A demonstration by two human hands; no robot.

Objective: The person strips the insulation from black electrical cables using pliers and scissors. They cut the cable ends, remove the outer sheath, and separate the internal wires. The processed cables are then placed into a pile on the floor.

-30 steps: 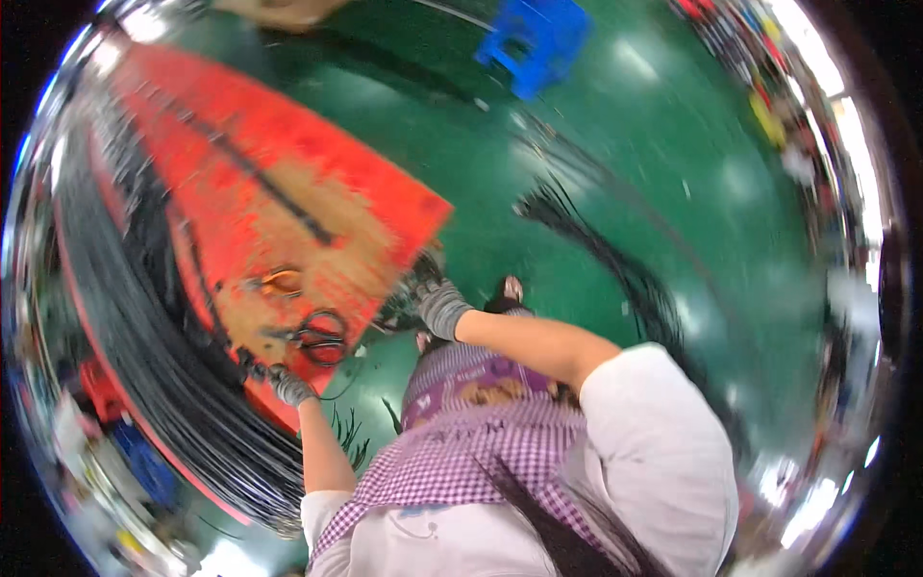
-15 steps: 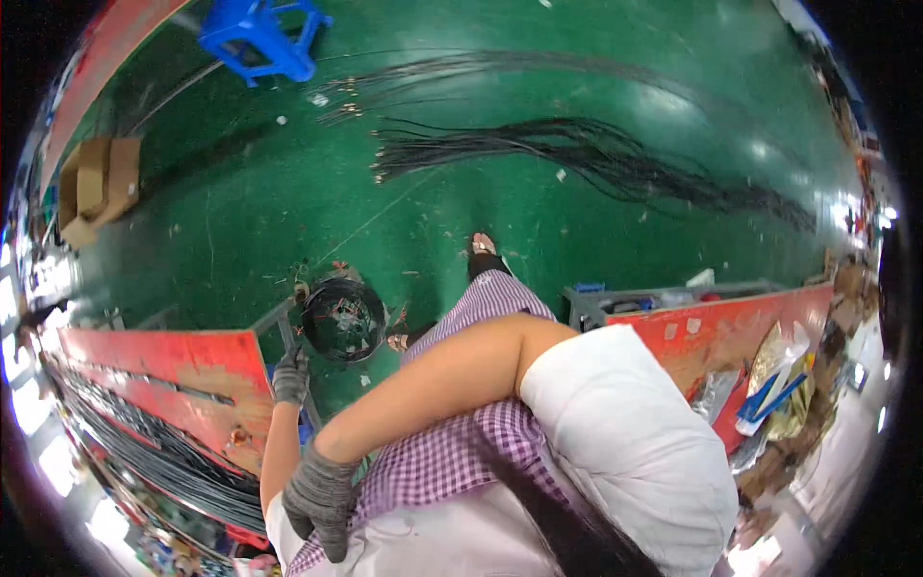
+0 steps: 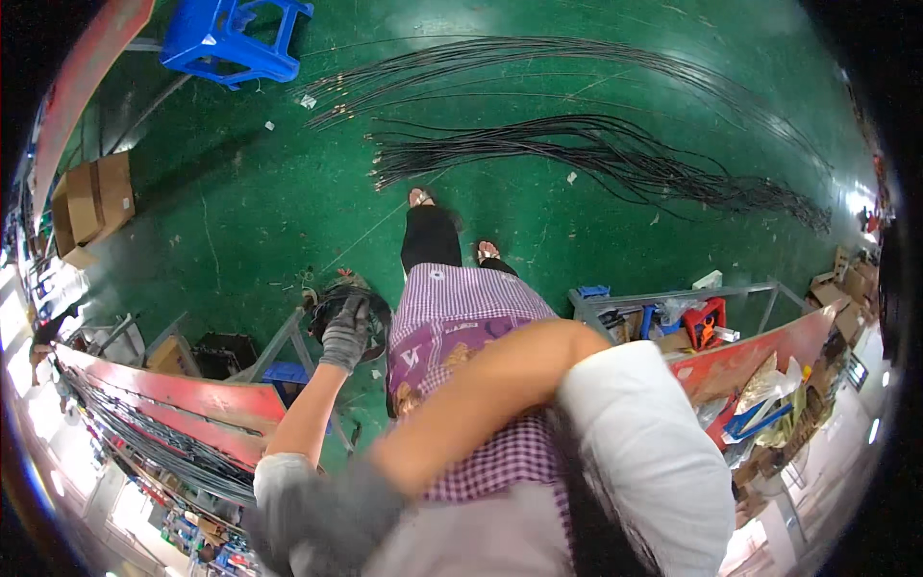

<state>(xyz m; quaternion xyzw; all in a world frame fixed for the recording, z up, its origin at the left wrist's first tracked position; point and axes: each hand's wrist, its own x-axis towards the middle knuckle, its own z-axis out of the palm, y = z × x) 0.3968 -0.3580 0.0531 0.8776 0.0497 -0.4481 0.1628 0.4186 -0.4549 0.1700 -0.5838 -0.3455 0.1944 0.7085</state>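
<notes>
My left hand, in a grey knit glove, hangs over a round black ring-shaped thing on the floor and hides much of it. Its fingers look stretched out, and nothing shows in them. Across my chest reaches my right arm, its grey-gloved hand near my left upper arm. Motion smears that hand, so its fingers cannot be made out. A purple checked apron covers my front. Ahead on the green floor lie two long bundles of black cables with small metallic-looking ends.
A red-edged table with long black cables stands at my left. On the right is another red-edged bench with bags and tools on it. A blue stool and an open cardboard box stand on the floor ahead left.
My left hand has moved away from the table's corner, rightward and up over the round black thing. My right hand has shifted slightly and blurred. My feet have changed position in a step.
</notes>
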